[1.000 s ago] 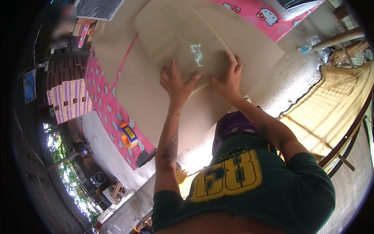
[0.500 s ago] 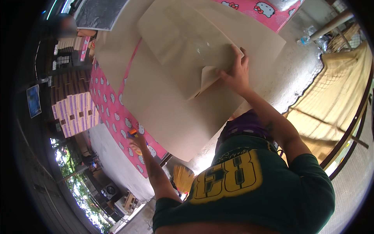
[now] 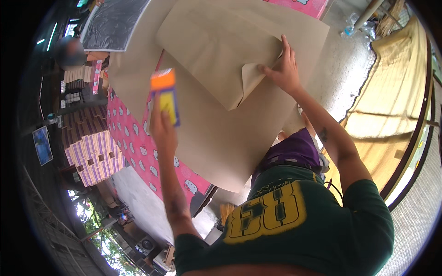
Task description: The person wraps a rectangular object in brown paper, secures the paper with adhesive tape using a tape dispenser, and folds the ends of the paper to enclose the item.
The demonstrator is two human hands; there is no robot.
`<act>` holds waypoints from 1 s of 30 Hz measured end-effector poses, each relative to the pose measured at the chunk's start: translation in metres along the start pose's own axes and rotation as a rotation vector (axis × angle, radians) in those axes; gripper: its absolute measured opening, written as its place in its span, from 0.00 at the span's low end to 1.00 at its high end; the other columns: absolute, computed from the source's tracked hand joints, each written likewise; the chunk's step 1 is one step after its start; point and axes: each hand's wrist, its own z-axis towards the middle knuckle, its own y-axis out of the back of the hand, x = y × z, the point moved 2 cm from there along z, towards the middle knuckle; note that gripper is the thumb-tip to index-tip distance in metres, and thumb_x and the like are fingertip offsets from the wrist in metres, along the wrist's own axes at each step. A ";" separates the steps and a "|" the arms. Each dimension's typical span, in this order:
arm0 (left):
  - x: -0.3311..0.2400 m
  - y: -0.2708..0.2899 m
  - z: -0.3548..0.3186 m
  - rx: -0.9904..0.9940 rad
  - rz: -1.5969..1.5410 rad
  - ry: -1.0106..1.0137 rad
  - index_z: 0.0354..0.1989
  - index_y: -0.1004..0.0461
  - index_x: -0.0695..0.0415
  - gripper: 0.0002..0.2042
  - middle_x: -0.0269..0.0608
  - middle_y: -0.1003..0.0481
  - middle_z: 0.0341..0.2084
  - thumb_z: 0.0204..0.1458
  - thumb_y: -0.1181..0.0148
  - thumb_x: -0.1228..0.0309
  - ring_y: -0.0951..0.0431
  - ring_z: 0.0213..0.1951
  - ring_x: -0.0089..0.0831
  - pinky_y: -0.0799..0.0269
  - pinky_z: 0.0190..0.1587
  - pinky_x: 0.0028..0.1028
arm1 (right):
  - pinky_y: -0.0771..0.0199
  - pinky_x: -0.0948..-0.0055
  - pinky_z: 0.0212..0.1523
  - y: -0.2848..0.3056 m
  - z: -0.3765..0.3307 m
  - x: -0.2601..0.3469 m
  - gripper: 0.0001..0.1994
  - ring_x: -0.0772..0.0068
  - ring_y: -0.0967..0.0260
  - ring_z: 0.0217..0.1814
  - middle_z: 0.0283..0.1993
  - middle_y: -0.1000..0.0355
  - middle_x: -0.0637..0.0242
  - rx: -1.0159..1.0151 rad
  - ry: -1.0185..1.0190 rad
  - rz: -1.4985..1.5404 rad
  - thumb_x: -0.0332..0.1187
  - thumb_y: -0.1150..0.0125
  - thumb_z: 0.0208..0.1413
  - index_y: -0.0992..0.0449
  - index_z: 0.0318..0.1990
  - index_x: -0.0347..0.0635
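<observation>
My left hand (image 3: 162, 126) is raised over the left side of the table. Its fingers are closed round a small box (image 3: 165, 85), orange at the top with blue and yellow below, blurred by motion. A folded brown paper piece (image 3: 216, 50) lies on a large brown paper sheet (image 3: 216, 147). At the folded piece's right edge is my right hand (image 3: 283, 71), its thumb and fingers spread. The thumb touches a turned-up flap (image 3: 252, 78) at the near corner, and the fingertips reach the edge farther up.
The table wears a pink patterned cover (image 3: 131, 133). A black plastic-wrapped pack (image 3: 113, 23) lies at the far left. Beyond the table stand stacked cartons (image 3: 94, 154) and another person (image 3: 71, 53). At right are a plastic bottle (image 3: 348, 31) and a tan cloth screen (image 3: 391, 92).
My left hand has risen from the pink cover's near edge, bringing the small box up beside the brown paper. My right hand stays at the folded edge, fingers spread a little wider.
</observation>
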 end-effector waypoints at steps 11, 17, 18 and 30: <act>-0.182 -0.127 0.175 0.737 -0.073 -0.314 0.56 0.24 0.60 0.23 0.45 0.19 0.43 0.56 0.39 0.58 0.21 0.45 0.24 0.29 0.50 0.25 | 0.50 0.53 0.70 -0.007 -0.005 -0.010 0.62 0.56 0.39 0.63 0.58 0.37 0.57 -0.120 -0.005 0.014 0.52 0.28 0.38 0.66 0.76 0.48; -0.159 -0.168 0.192 0.956 0.080 -0.333 0.54 0.23 0.60 0.24 0.46 0.19 0.43 0.56 0.39 0.56 0.21 0.46 0.27 0.29 0.51 0.26 | 0.53 0.52 0.71 -0.010 -0.009 -0.009 0.61 0.55 0.40 0.65 0.59 0.38 0.55 -0.100 -0.004 0.049 0.53 0.29 0.38 0.65 0.76 0.48; -0.171 -0.165 0.189 0.985 0.114 -0.319 0.54 0.23 0.61 0.24 0.46 0.18 0.42 0.55 0.39 0.56 0.21 0.45 0.27 0.29 0.50 0.26 | 0.53 0.52 0.71 -0.006 -0.007 -0.014 0.61 0.55 0.41 0.65 0.59 0.38 0.55 -0.094 -0.019 0.055 0.53 0.29 0.38 0.65 0.76 0.48; -0.112 -0.109 0.143 1.043 0.154 -0.237 0.55 0.24 0.61 0.24 0.43 0.19 0.33 0.52 0.37 0.59 0.22 0.33 0.24 0.26 0.40 0.26 | 0.56 0.51 0.71 -0.004 -0.007 -0.012 0.51 0.54 0.46 0.70 0.68 0.45 0.56 -0.124 0.068 0.048 0.52 0.29 0.42 0.53 0.73 0.61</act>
